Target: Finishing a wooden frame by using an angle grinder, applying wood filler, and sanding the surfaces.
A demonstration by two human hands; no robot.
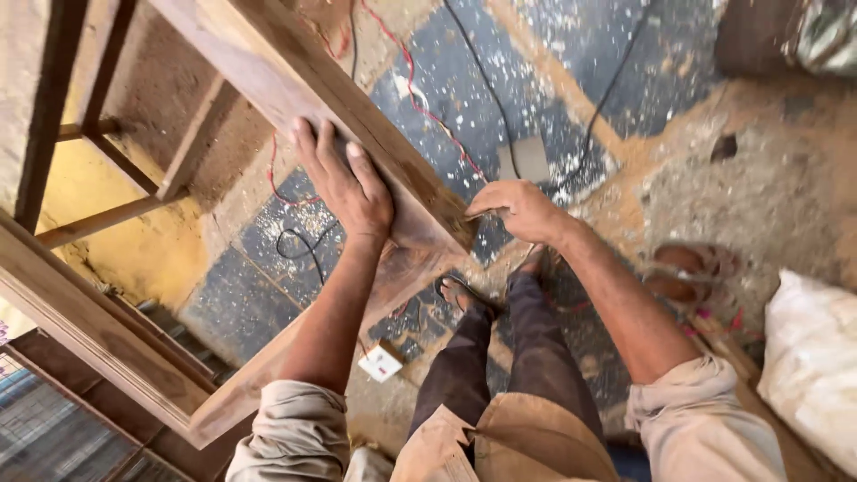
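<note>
One head-worn camera looks steeply down from close above the person's arms, past a wooden frame [295, 80] to the dusty floor [741, 178] and feet below

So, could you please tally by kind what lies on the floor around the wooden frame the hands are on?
Cables, red and black: 2
White socket box: 1
Grey flat block: 1
Loose sandals: 2
White sack: 1
Total: 7
Left hand and right hand rest on the frame.
</note>
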